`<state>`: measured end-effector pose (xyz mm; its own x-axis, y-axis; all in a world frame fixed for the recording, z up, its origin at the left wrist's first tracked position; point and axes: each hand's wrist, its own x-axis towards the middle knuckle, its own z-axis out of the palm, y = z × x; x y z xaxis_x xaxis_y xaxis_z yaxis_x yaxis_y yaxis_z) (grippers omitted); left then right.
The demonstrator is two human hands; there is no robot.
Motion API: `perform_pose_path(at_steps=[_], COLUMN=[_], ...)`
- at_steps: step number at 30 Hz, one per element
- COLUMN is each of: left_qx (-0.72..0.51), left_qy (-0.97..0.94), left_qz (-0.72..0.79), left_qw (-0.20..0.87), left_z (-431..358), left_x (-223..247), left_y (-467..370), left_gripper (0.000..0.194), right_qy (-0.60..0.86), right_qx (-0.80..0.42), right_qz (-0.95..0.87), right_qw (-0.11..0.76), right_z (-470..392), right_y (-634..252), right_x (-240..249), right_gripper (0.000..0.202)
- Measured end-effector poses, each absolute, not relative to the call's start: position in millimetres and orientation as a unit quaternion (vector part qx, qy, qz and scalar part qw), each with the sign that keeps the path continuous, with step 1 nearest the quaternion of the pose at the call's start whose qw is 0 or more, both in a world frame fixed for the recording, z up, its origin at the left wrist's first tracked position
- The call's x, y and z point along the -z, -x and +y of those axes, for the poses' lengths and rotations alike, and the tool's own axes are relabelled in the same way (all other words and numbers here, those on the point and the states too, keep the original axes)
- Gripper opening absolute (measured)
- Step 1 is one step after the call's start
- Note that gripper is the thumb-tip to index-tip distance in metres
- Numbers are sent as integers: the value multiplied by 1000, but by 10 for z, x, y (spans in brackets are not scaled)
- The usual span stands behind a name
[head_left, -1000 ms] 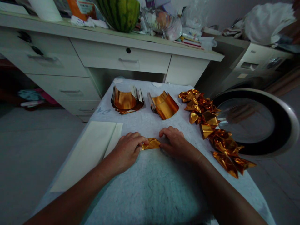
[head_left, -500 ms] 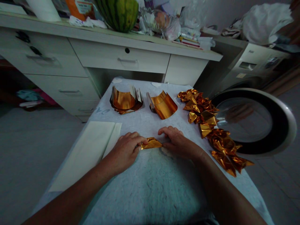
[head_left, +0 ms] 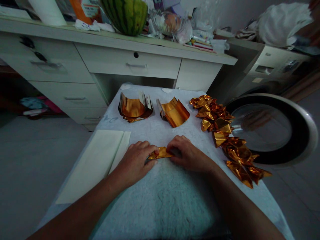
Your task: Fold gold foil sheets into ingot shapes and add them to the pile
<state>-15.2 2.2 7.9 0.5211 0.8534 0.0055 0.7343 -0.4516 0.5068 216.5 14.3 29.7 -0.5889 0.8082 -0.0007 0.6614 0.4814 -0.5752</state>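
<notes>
A small folded piece of gold foil paper (head_left: 163, 152) lies between my hands at the middle of the cloth-covered table (head_left: 160, 200). My left hand (head_left: 138, 158) grips its left end, thumb below and fingers above. Its right end is pinched by my right hand (head_left: 185, 151), whose fingers are curled. Beyond my hands stand two curved stacks of gold foil sheets, one on the left (head_left: 133, 107) and one on the right (head_left: 175, 111). Folded gold foil pieces (head_left: 220, 130) lie in a heaped row along the table's right side.
White folded paper (head_left: 95, 160) lies left of my left arm. Behind the table is a white drawer desk (head_left: 125, 63) bearing a watermelon (head_left: 126, 16) and a glass bowl (head_left: 166, 23). An open washing-machine door (head_left: 302, 133) adjoins the right edge.
My right hand's fingers have closed down onto the right end of the foil piece. The left thumb has shifted along the near edge, and the foil looks flatter and narrower.
</notes>
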Motion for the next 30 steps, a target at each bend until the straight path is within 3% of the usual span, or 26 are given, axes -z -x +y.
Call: perform_pose_path(at_steps=[7,19,30], left_qx=[-148,-209,-252], left_qy=[-846,-811,-798], left_qz=[462,481,483], left_qw=[220,258,256], left_z=[13,-46,-39], left_x=[-77,-144,-159], left_y=[129,111,88], left_gripper=[23,31,29], right_qy=[425,417,492], right_qx=[-250,-251,-285], right_qz=[-854,-847,-785], right_qw=[164,212,245], right_z=[160,139,79], right_y=[-2140,-2100,-1997], right_x=[-210,-239,-190], right_gripper=[10,13,9])
